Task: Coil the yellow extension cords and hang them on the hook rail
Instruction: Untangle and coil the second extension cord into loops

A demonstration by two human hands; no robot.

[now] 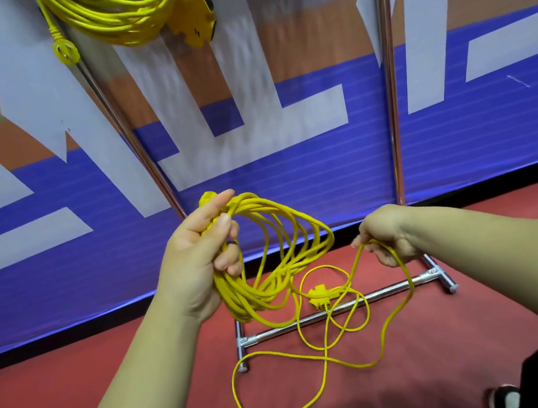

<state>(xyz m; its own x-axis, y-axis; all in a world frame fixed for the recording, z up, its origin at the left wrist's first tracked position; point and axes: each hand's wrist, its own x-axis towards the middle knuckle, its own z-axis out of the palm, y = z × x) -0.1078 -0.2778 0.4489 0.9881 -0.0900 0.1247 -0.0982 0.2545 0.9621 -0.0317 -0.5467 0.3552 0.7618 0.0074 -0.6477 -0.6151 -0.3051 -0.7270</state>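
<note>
Two cords: one hung cord (117,17) bundled at the top of the view, one loose cord (236,298) in the hands.
Loose cord, direction: its coil hangs from the left grip, with the long axis slanting down and out to the right of that grip.
Loops in the coil: several, too crowded to count exactly.
Tail: a single strand runs from the right grip down to the red floor (454,350), where it curls in a few wide bends below both grips.
Socket blocks: two. One floor block (320,295) lies below and between the grips, by the base bar (377,294); one hung block (196,17) sits on the right of the hung cord.
Plug: one (66,52), dangling at the left of the hung cord.
Left hand (199,258): raised, fingers and thumb curled round the top of the coil, holding it.
Right hand (386,235): lower, to the right of the coil, knuckles up, fingers pinching the single strand.
Upright poles: two, a left pole (133,143) and a right pole (393,100), rising behind the grips.
</note>
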